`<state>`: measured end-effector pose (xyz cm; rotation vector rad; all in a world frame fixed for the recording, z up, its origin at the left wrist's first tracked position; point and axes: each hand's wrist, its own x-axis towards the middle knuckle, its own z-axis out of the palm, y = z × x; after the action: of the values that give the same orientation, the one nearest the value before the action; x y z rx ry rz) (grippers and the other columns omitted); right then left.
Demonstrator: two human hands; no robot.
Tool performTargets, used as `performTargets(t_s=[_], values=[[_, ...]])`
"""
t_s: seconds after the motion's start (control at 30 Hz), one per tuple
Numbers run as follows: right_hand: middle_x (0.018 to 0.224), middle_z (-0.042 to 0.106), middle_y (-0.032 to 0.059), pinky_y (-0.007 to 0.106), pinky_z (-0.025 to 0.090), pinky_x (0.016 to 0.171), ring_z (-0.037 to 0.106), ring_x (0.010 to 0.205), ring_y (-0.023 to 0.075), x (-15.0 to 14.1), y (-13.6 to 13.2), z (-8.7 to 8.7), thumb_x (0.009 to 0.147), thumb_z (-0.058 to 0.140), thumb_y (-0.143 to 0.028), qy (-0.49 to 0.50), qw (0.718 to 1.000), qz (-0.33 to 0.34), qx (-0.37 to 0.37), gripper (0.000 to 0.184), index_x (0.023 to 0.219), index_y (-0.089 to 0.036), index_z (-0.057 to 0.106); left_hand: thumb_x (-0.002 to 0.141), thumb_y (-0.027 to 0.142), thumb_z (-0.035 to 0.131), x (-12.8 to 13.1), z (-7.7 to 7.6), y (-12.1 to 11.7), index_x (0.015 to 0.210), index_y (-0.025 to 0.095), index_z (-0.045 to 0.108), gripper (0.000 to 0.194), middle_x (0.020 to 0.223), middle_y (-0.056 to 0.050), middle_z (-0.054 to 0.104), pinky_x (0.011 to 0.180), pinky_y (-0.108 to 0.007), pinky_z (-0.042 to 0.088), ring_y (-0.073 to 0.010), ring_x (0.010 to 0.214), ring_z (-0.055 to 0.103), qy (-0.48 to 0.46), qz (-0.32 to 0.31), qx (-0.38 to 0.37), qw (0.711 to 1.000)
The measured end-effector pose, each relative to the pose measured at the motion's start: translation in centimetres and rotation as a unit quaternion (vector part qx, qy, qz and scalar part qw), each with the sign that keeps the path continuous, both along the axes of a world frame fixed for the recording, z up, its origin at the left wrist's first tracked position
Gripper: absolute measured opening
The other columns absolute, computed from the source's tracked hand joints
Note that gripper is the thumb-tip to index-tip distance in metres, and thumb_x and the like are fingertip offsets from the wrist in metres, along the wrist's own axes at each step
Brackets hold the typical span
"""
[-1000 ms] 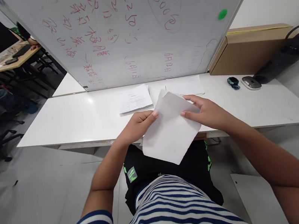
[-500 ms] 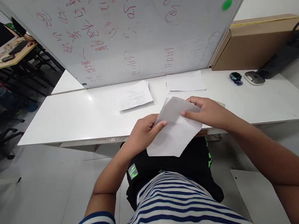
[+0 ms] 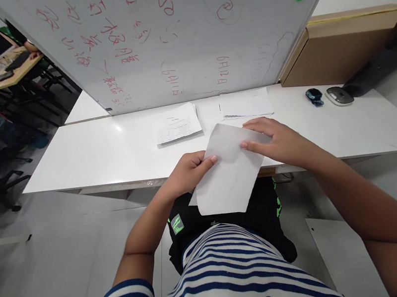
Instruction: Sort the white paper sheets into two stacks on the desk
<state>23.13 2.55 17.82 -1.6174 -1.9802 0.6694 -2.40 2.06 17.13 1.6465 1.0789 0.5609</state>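
Observation:
Between my hands is a white sheet of paper (image 3: 228,179), held tilted above my lap at the table's front edge. My left hand (image 3: 192,169) grips its left side, thumb on top and fingers underneath. At its upper right, my right hand (image 3: 273,141) pinches the paper with the thumb on the face and the fingers behind. A second paper corner shows below my left hand, so there may be more than one layer. Beyond lie a printed paper stack (image 3: 178,124) and another stack of white papers (image 3: 246,104).
The white table (image 3: 109,152) runs across, backed by a whiteboard (image 3: 188,34) with red writing. At right are a cardboard box (image 3: 341,50), a dark watch-like object (image 3: 314,96), and a grey-and-black mouse-like object (image 3: 340,95). A person's hand (image 3: 33,53) shows at the far left desk.
The held paper has turned and now hangs straighter toward my lap, with another corner showing at its lower left. My right hand has shifted slightly right. The view has tilted a little.

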Motion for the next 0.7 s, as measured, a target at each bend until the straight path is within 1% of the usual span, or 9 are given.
performTargets(t_s=[0.07,0.17,0.3,0.33,0.4,0.5,0.57,0.63,0.7], values=[[0.125,0.061,0.0043,0.045,0.048,0.092,0.056,0.113,0.0294,-0.2,-0.1,0.4,0.081,0.060,-0.055,0.020,1.000,0.005,-0.021,0.038,0.108,-0.029,0.068,0.088,0.052,0.053,0.0,0.0,0.1,0.076,0.015,0.063,0.040,0.074,-0.003,0.065,0.051,-0.019,0.044,-0.0110,0.063,0.058,-0.012,0.005,-0.014,1.000],[0.117,0.066,0.0051,0.043,0.051,0.082,0.062,0.100,0.0274,-0.2,-0.2,0.8,0.082,0.059,-0.052,0.045,0.997,0.002,-0.065,0.035,0.105,-0.027,0.068,0.088,0.051,0.055,0.1,0.1,0.0,0.078,0.015,0.064,0.038,0.074,-0.002,0.064,0.051,-0.020,0.044,-0.0107,0.063,0.057,-0.024,0.011,-0.027,0.999],[0.111,0.067,0.0053,0.041,0.052,0.076,0.063,0.092,0.0265,0.0,0.0,0.5,0.082,0.059,-0.050,0.046,0.996,0.004,-0.078,0.034,0.106,-0.027,0.067,0.088,0.051,0.054,0.2,-0.1,-0.1,0.077,0.016,0.064,0.038,0.073,-0.002,0.064,0.051,-0.021,0.044,-0.0116,0.063,0.057,-0.007,0.027,-0.003,1.000],[0.112,0.067,0.0054,0.042,0.052,0.078,0.063,0.094,0.0272,0.0,0.0,0.4,0.082,0.059,-0.049,0.037,0.997,0.005,-0.066,0.034,0.107,-0.027,0.066,0.088,0.052,0.053,0.2,-0.2,-0.1,0.077,0.016,0.064,0.039,0.073,-0.002,0.064,0.052,-0.021,0.043,-0.0120,0.063,0.057,0.003,0.029,0.010,1.000],[0.116,0.065,0.0064,0.048,0.049,0.087,0.060,0.104,0.0304,-0.2,-0.2,0.3,0.081,0.060,-0.047,0.010,1.000,0.006,-0.007,0.035,0.110,-0.027,0.065,0.090,0.051,0.050,0.3,-0.4,-0.1,0.076,0.017,0.063,0.039,0.075,-0.002,0.064,0.053,-0.021,0.043,-0.0126,0.065,0.057,0.028,0.027,0.051,0.998],[0.127,0.061,0.0067,0.056,0.035,0.104,0.052,0.121,0.0324,-1.2,-0.8,0.7,0.084,0.060,-0.043,-0.012,0.994,0.017,0.105,0.038,0.118,-0.028,0.061,0.094,0.044,0.047,0.7,-0.8,0.0,0.077,0.018,0.064,0.035,0.077,-0.002,0.065,0.058,-0.022,0.043,-0.0127,0.068,0.058,0.064,0.005,0.143,0.988],[0.127,0.061,0.0051,0.056,0.029,0.109,0.052,0.123,0.0300,-2.1,-1.2,1.2,0.088,0.056,-0.040,0.007,0.990,0.032,0.139,0.034,0.120,-0.030,0.060,0.095,0.038,0.046,1.0,-1.0,0.0,0.079,0.018,0.064,0.032,0.078,-0.001,0.065,0.061,-0.023,0.043,-0.0122,0.070,0.057,0.074,-0.018,0.190,0.979],[0.121,0.065,0.0036,0.053,0.033,0.107,0.057,0.117,0.0271,-2.9,-1.3,1.5,0.091,0.052,-0.038,0.043,0.987,0.043,0.150,0.027,0.114,-0.030,0.063,0.096,0.035,0.044,1.3,-1.0,-0.1,0.079,0.019,0.063,0.031,0.078,-0.001,0.064,0.062,-0.022,0.042,-0.0114,0.070,0.057,0.072,-0.037,0.208,0.975],[0.110,0.070,0.0034,0.047,0.041,0.100,0.062,0.106,0.0249,-3.3,-1.3,1.7,0.092,0.050,-0.037,0.082,0.985,0.049,0.146,0.023,0.104,-0.027,0.068,0.096,0.034,0.044,1.5,-1.0,-0.3,0.077,0.018,0.062,0.031,0.075,0.000,0.063,0.060,-0.022,0.041,-0.0108,0.067,0.055,0.070,-0.047,0.213,0.974]])
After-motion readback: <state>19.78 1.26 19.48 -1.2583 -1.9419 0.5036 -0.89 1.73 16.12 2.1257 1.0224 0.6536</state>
